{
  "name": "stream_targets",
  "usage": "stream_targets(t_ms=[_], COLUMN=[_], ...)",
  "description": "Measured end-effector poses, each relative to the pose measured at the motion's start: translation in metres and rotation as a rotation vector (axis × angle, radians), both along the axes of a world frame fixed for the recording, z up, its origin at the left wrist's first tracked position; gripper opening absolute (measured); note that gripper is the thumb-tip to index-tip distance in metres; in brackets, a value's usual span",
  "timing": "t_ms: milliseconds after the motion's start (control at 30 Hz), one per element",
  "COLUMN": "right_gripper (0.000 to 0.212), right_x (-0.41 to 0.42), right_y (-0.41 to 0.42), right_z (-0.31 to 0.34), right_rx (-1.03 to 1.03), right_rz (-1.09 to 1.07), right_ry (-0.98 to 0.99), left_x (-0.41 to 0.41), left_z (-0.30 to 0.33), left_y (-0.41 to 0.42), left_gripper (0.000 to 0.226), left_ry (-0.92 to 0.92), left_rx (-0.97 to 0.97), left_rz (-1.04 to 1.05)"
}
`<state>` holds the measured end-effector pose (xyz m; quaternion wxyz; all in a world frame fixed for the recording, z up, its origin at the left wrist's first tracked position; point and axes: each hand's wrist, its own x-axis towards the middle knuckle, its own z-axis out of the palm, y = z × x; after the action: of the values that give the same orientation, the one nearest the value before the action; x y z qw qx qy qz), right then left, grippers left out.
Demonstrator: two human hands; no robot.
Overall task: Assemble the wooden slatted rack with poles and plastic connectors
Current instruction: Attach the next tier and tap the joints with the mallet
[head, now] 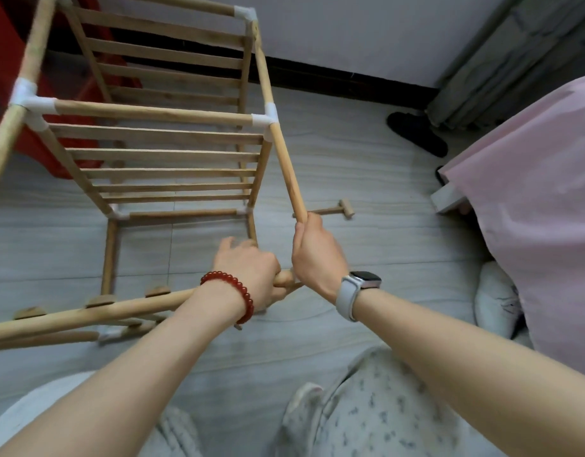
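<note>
Gripping poles [286,166]: both hands [317,255], no legible writing.

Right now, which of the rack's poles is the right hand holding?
The right hand grips the free lower end of the pole slanting down from the rack's near-right white connector. The other poles are joined at both ends.

only one view - a wide-angle camera on the person's head, looking forward and steeply down, close above both forearms, onto the floor [367,179] - with the wall [350,34] at the top.
</note>
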<state>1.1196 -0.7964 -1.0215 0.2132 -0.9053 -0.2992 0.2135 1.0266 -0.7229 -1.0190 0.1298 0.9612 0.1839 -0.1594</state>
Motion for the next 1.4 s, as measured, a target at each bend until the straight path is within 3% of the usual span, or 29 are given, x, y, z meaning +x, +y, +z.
stream_targets(t_ms=[167,333,600,1000,1267,1400], right_gripper=[0.036,0.046,0.039,0.038,0.041,0.027], right_x=[-0.001,-0.014,-0.034,-0.042,-0.035,-0.034], right_y=[0.003,0.002,0.003,0.010,0.007,0.005], right_z=[0.001,-0.002,0.001,-0.004,-0.013,-0.013], right_rx=[0.006,0.084,0.137,0.143,0.238,0.270], right_rz=[-0.119,-0.221,-0.238,-0.242,-0.261,-0.194], right_ry=[0.113,0.095,0.082,0.024,0.197,0.176], left_x=[-0.008,-0.010,-0.021,-0.021,-0.025,-0.035], left_z=[-0.007,-0.008,-0.004,-0.011,-0.008,-0.006], left_y=[-0.004,-0.004,0.003,0.004,0.000,-0.006], left_gripper=[0.038,0.040,0.027,0.034,0.034,0.023], left_ry=[-0.083,-0.061,0.044,0.030,-0.043,-0.170], left_rx=[-0.019,-0.056,-0.154,-0.285,-0.165,-0.023], left_rz=[0.105,0.131,0.109,0.143,0.092,0.035])
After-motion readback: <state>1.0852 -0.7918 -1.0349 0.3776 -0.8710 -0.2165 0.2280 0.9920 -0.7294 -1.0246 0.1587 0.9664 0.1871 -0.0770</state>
